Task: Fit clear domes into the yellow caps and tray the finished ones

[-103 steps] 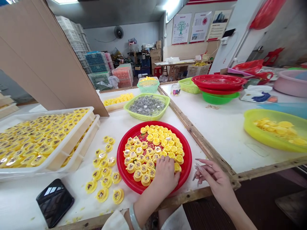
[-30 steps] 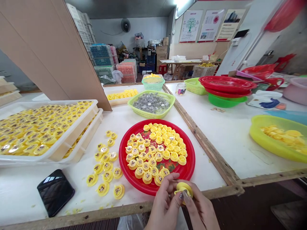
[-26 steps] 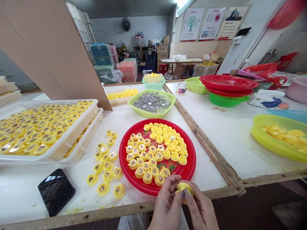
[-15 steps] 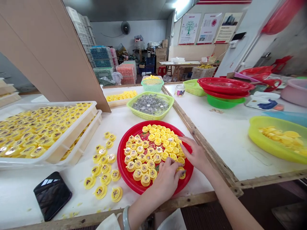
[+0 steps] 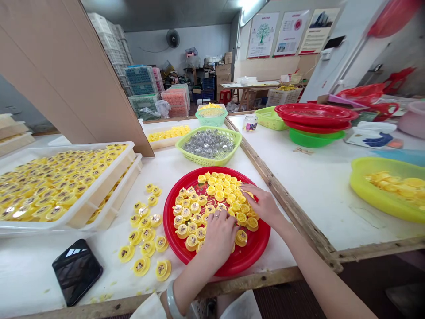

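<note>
- Head view: the left hand point(image 5: 219, 237) and right hand point(image 5: 264, 206) are both over a red plastic plate point(image 5: 247, 263), lower centre of the frame.
- Left fingers point(image 5: 212, 221): curled down onto the yellow plastic caps point(image 5: 192, 217) on the plate's lower middle. Cannot tell if they grip one.
- Right fingers point(image 5: 249, 192): extended and open, lying on the caps at the plate's upper right, no grip visible.
- Caps: packed in a rough cluster on the plate, touching each other, with part of the plate's lower right showing bare. Most near the lower left show a dark centre; those at the top show plain yellow.
- Left wrist: pale bangle point(image 5: 171, 301), bottom of the frame.
- Left of the plate: loose yellow caps point(image 5: 144, 241) on the white surface point(image 5: 275, 266), in a rough column.
- Lower left: black phone point(image 5: 77, 272), lying flat beside the loose caps.
- Far left: white plastic crate point(image 5: 99, 199), full of yellow caps.
- Above the plate: green basket point(image 5: 212, 159) holding clear, shiny pieces.
- Upper right: stacked red plates point(image 5: 315, 113) on a green plate point(image 5: 315, 139).
- Right edge: lime-green basin point(image 5: 360, 177) with yellow pieces in it.
- Wooden strip point(image 5: 282, 199) runs along the surface to the right of the plate.
</note>
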A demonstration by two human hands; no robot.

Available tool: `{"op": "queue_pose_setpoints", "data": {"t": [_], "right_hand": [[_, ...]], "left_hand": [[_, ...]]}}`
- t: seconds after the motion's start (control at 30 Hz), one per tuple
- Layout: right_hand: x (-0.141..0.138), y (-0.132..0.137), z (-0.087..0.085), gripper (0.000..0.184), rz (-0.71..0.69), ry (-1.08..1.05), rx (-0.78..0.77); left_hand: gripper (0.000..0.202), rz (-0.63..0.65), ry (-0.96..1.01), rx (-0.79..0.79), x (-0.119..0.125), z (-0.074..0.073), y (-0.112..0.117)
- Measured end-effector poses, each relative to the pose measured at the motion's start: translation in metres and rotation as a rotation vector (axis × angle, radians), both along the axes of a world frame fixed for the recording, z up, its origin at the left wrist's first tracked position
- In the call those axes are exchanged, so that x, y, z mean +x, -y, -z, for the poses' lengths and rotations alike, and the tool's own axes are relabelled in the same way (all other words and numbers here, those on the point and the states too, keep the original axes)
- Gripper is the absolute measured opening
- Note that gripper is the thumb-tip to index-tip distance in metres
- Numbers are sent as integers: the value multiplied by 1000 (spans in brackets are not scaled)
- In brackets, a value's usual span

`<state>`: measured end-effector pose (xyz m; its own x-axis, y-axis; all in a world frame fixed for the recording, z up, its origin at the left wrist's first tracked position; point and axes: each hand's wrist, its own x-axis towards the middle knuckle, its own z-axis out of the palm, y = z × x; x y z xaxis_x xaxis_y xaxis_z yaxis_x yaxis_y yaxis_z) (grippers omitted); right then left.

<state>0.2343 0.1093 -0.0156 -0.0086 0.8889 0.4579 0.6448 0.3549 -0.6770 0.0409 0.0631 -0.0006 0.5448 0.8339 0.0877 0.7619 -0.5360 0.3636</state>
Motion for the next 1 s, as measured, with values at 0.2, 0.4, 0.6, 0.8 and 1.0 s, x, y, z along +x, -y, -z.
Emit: {"op": "queue_pose_setpoints", "data": {"t": [0.2,0.4,0.6,0.8,1.0], "right_hand": [[-6,42,-8,25,102,-317,-41],[-7,76,-2,32,71,-713,-191],[-12,94,1,33,28,-949,-308],[-20,106,-9,31,3,-1043,-352],[-23,111,-20,30,-35,-1105,-410]], "left_hand": [[16,-57,-117,75,1,-2,-9],[33,-127,-148,134,3,-1,-19],[31,-123,-168,161,2,-2,-21],[37,-64,-137,173,-2,3,-18],[24,-29,-73,179,-6,8,-21]]}}
